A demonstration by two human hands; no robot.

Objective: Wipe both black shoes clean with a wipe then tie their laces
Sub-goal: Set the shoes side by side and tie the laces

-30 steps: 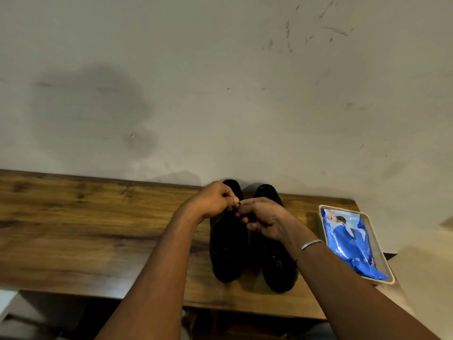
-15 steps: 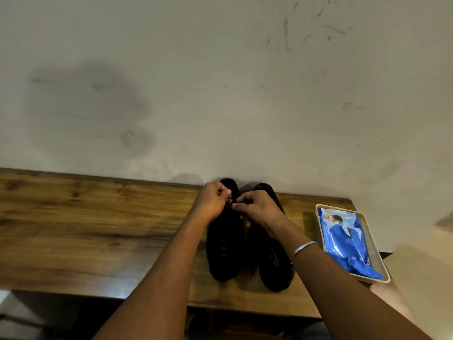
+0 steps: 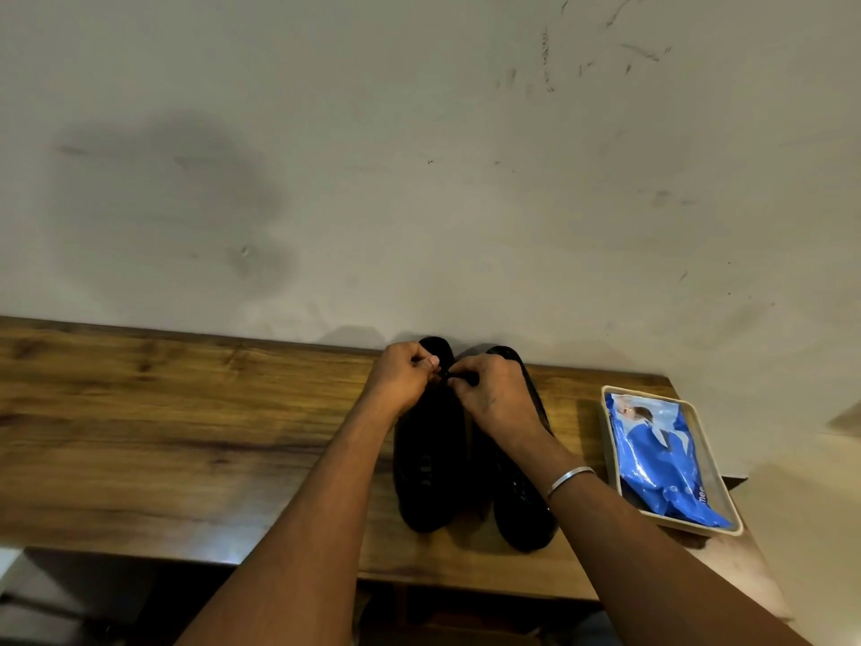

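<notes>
Pinching a thin black lace [image 3: 445, 376] with curled fingers, the left hand [image 3: 403, 382] and right hand [image 3: 496, 396] meet above the pair of shiny black shoes [image 3: 426, 473] on the brown wooden table [image 3: 186, 435].

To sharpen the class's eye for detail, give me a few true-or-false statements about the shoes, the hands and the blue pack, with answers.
1. The two black shoes stand side by side on the wooden table. True.
2. The blue pack lies loose on the table. False: it lies in a pale tray.
3. The left hand and the right hand meet over the shoes, pinching a dark lace. True.
4. A metal bracelet sits on the left wrist. False: it is on the right wrist.
</notes>
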